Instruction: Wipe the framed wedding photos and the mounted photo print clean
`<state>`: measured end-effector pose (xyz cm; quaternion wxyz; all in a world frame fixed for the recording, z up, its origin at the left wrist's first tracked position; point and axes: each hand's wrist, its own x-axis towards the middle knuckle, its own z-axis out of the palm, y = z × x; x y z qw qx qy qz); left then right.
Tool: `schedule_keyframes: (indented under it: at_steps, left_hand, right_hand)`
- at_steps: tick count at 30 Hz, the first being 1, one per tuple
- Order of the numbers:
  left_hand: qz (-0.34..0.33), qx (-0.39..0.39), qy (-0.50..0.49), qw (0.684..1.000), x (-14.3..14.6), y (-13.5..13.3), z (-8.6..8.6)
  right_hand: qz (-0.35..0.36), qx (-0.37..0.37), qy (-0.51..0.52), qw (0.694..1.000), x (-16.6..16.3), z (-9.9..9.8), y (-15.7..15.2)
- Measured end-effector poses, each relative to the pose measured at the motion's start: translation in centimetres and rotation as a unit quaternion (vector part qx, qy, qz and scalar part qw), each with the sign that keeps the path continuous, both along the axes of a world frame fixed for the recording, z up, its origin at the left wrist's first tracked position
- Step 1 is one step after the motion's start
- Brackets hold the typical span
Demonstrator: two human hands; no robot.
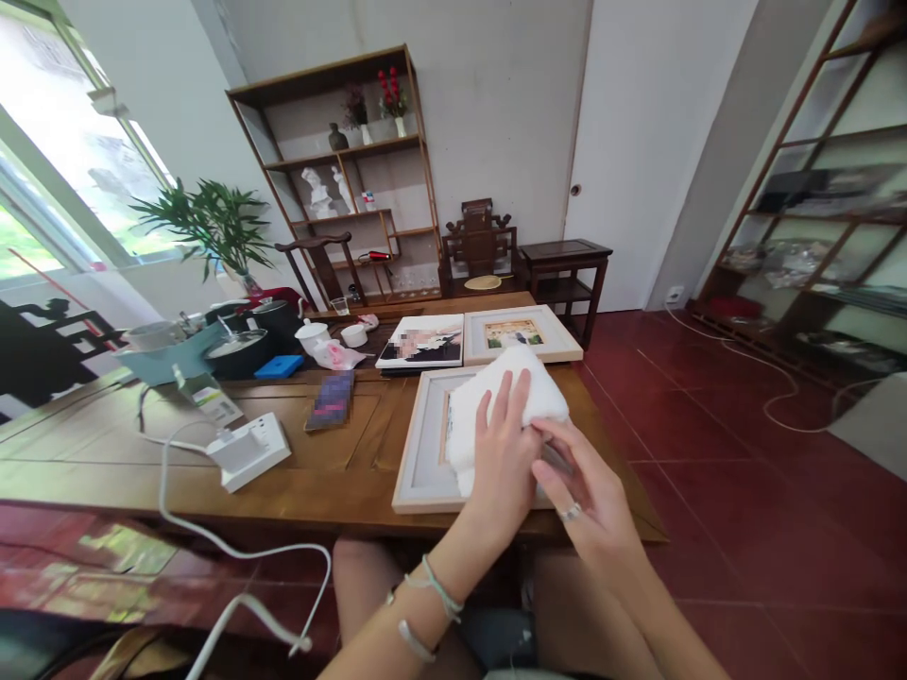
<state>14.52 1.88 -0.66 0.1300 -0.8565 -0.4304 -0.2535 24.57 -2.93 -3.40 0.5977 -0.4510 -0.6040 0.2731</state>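
Left hand (504,453) outspread on white fluffy cloth (549,385), right hand (593,491) half-curled, hold unclear, pale wooden frame (425,463) beneath, near brown wooden table edge (340,510)

hands (502,444): 2 — left 1, right 1 | white cloth (464,434): 1 | pale wooden frames (427,458): 2 | power strip (249,451): 1

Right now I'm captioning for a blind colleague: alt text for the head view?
A person's left hand lies on a white cloth over a framed picture, the right hand beside it. The wooden table holds a white power strip.
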Motion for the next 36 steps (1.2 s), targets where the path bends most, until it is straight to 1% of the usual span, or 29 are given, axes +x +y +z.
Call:
schedule_keyframes:
  at_steps: [4, 7, 10, 12, 14, 16, 18, 20, 21, 22, 23, 24, 25, 26, 27, 28, 29, 30, 31, 32, 34, 36]
  left_hand:
    - [-0.002, -0.035, -0.011, 0.999, 0.6, -0.6, -0.7]
    - [0.006, -0.044, -0.024, 0.999, 0.7, -0.9, -0.9]
    - [0.006, -0.036, -0.036, 0.999, 0.9, -1.0, -1.0]
    - [-0.008, -0.026, -0.032, 0.999, 1.2, -1.2, -1.2]
    - [-0.022, -0.021, -0.026, 0.999, 1.5, -1.5, -1.3]
    - [-0.044, -0.023, -0.026, 0.998, 1.6, -2.0, -1.1]
    - [-0.082, -0.033, -0.040, 0.995, 1.1, -2.6, -0.8]
    - [-0.123, -0.041, -0.076, 0.989, -0.1, -3.0, -0.2]
    - [-0.132, -0.043, -0.105, 0.985, -1.1, -2.9, 0.0]
    - [-0.130, -0.044, -0.141, 0.981, -2.2, -2.7, 0.1]
    - [-0.112, -0.046, -0.181, 0.976, -3.6, -2.3, 0.1]
    - [-0.085, -0.053, -0.219, 0.971, -5.0, -1.7, -0.1]
    - [-0.048, -0.067, -0.248, 0.965, -6.6, -0.9, -0.4]
    - [-0.006, -0.087, -0.266, 0.960, -8.1, -0.1, -1.0]
    - [0.039, -0.107, -0.285, 0.952, -9.5, 0.7, -1.6]
    - [0.074, -0.129, -0.309, 0.939, -10.8, 1.6, -2.3]
    - [0.086, -0.156, -0.333, 0.926, -11.8, 2.3, -3.1]
    - [0.090, -0.166, -0.339, 0.922, -12.6, 2.9, -3.8]
    - [0.089, -0.177, -0.346, 0.917, -13.1, 3.4, -4.4]
    - [0.082, -0.186, -0.349, 0.915, -13.4, 3.9, -4.8]
    - [0.068, -0.201, -0.351, 0.912, -13.6, 4.5, -5.3]
    - [0.058, -0.215, -0.355, 0.908, -13.5, 4.9, -5.4]
  right_hand:
    - [-0.019, -0.060, 0.046, 0.997, 0.3, 0.2, 0.0]
    - [-0.026, -0.088, 0.049, 0.995, 0.7, 0.7, 0.0]
    - [0.004, -0.112, 0.013, 0.994, 1.1, 1.1, 0.8]
    - [0.018, -0.121, 0.023, 0.992, 1.2, 1.2, 1.9]
    - [-0.001, -0.105, 0.063, 0.993, 1.0, 1.1, 3.2]
    - [-0.046, -0.068, 0.090, 0.993, 0.9, 1.1, 4.4]
    - [-0.100, -0.031, 0.089, 0.991, 1.3, 1.4, 5.5]
    - [-0.155, -0.002, 0.072, 0.985, 2.2, 2.0, 6.3]
    - [-0.180, 0.015, 0.059, 0.982, 2.8, 2.4, 6.7]
    - [-0.200, 0.031, 0.044, 0.978, 3.5, 2.8, 7.0]
    - [-0.211, 0.046, 0.031, 0.976, 4.2, 3.2, 7.4]
    - [-0.209, 0.065, 0.009, 0.976, 4.9, 3.5, 7.7]
    - [-0.193, 0.092, -0.030, 0.976, 5.5, 3.7, 8.0]
    - [-0.163, 0.125, -0.087, 0.975, 5.9, 3.7, 8.3]
    - [-0.123, 0.159, -0.159, 0.967, 6.2, 3.5, 8.6]
    - [-0.077, 0.190, -0.237, 0.950, 6.4, 3.1, 8.8]
    - [-0.031, 0.210, -0.313, 0.926, 6.5, 2.6, 9.0]
    - [0.009, 0.216, -0.374, 0.902, 6.4, 2.0, 9.2]
    - [0.037, 0.209, -0.412, 0.886, 6.3, 1.4, 9.3]
    - [0.056, 0.198, -0.434, 0.877, 6.2, 0.8, 9.4]
    - [0.069, 0.181, -0.449, 0.873, 6.0, 0.0, 9.4]
    - [0.061, 0.172, -0.444, 0.877, 5.8, -0.5, 9.3]
